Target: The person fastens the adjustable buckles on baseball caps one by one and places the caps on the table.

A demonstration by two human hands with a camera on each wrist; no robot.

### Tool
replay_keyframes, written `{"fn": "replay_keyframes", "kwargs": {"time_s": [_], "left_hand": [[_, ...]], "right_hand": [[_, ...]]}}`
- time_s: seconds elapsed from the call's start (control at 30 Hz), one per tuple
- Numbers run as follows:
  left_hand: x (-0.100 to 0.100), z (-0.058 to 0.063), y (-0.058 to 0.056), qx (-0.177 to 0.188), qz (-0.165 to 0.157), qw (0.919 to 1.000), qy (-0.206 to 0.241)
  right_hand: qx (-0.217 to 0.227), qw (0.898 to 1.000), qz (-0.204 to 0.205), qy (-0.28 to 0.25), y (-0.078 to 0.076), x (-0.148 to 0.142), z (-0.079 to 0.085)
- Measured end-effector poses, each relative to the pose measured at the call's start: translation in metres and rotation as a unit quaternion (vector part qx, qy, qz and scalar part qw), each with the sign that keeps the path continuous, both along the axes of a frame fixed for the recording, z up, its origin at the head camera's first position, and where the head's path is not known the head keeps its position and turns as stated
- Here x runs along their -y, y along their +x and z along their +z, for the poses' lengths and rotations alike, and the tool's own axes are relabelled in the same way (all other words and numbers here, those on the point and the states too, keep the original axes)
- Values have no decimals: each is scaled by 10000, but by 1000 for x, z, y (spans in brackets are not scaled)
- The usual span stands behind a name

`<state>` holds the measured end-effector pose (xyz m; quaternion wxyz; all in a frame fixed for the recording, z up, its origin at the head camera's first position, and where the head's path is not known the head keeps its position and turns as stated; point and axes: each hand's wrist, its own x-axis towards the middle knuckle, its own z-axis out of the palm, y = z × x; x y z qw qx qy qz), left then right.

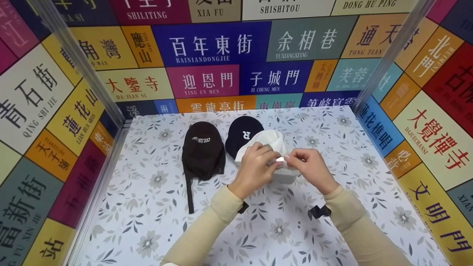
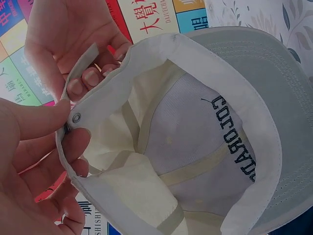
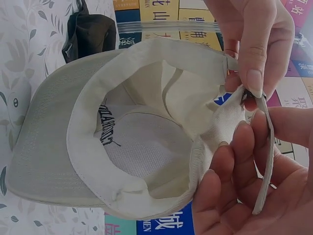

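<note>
A white baseball cap is held up over the table, its inside and strap side facing the wrist views. My left hand pinches the back strap at its small metal buckle, thumb on one side and fingers on the other. The loose strap end comes out past the buckle. Beside it, my right hand grips the strap between thumb and curled fingers. Dark lettering shows through inside the crown, and the grey-white brim points away from the hands.
A dark brown cap with a long hanging strap lies on the left of the flower-patterned table. Behind the white cap lies a navy cap with a white letter. Sign-covered walls surround the table on three sides.
</note>
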<state>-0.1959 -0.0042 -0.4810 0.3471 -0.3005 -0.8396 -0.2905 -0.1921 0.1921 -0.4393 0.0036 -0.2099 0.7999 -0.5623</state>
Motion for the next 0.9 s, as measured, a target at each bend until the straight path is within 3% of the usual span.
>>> {"fn": "replay_keyframes", "kwargs": {"time_s": [0.23, 0.53, 0.9], "left_hand": [[1, 0, -2, 16, -29, 10000, 19], [1, -1, -2, 44, 22, 10000, 28], [1, -1, 0, 28, 76, 10000, 15]], "right_hand": [[-76, 9998, -148, 118, -1, -4, 0], [-85, 9992, -325, 200, -19, -19, -29], [-208, 9994, -179, 216, -18, -27, -31]]}}
